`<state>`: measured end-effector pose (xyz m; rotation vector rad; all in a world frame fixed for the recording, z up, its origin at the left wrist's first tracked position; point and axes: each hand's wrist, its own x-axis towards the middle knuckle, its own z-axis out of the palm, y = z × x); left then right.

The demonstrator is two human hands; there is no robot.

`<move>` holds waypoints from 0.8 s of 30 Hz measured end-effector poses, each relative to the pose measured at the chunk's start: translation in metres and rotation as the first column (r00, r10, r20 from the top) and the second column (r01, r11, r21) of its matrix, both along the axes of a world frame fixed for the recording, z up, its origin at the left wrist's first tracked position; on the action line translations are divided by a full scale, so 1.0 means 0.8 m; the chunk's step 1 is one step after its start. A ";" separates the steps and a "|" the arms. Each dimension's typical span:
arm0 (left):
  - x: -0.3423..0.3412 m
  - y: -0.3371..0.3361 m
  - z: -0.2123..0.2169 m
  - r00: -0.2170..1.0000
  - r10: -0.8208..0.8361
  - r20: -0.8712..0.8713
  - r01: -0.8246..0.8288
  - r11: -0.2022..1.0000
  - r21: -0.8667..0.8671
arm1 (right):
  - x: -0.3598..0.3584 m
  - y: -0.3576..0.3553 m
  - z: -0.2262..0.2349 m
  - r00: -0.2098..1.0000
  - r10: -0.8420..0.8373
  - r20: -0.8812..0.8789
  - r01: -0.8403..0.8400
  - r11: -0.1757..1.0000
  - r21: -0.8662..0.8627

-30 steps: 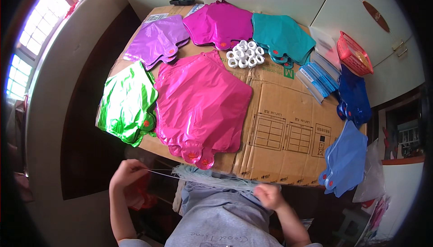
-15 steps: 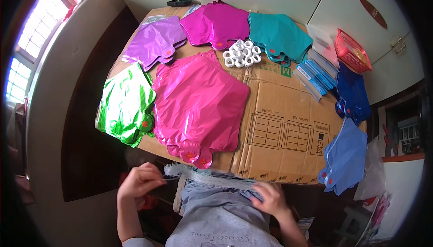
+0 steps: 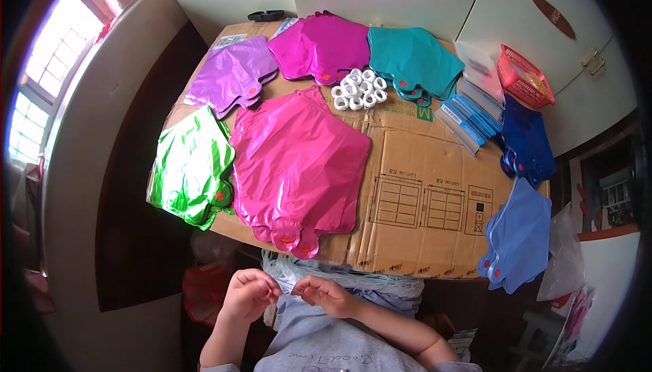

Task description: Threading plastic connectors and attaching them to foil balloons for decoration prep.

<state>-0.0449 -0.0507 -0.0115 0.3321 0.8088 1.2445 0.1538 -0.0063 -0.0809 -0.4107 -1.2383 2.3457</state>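
**Head view: both hands meet over the thin strings**

Head view, below the cardboard sheet (image 3: 421, 168): a second ago the hands were wide apart with a thin string stretched between them; now the left hand (image 3: 248, 295) and right hand (image 3: 326, 295) have come close together, almost touching. I judge the stretched length is being gathered or tied. Both hands' fingers are curled closed, pinching what seems to be clear string; the exact hold is too small to see. The bundle of clear strings (image 3: 353, 280) lies just behind the fingertips, under the cardboard edge. The pink foil balloon (image 3: 299, 168) lies on the cardboard, near above the hands.
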 end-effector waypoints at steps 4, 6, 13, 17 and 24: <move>0.006 -0.006 -0.008 0.971 0.220 0.098 -0.220 0.976 -0.012 | -0.016 -0.005 -0.002 0.957 -0.266 0.119 0.191 0.880 0.435; 0.010 -0.006 -0.009 0.963 0.269 -0.034 -0.268 0.963 0.022 | -0.021 -0.009 -0.002 0.929 -0.351 0.119 0.193 0.732 0.653; -0.010 -0.002 0.005 -0.114 0.231 -0.966 0.627 0.771 0.110 | -0.023 -0.002 0.005 0.882 -0.472 0.009 0.314 0.601 0.736; -0.007 -0.024 -0.007 0.897 0.006 -0.443 0.112 0.964 0.240 | -0.039 -0.008 -0.011 0.907 -0.420 -0.015 0.271 0.556 0.786; -0.025 -0.009 0.017 -0.076 0.117 -0.990 0.602 0.797 0.048 | -0.049 0.002 -0.022 0.882 -0.471 -0.039 0.267 0.430 0.862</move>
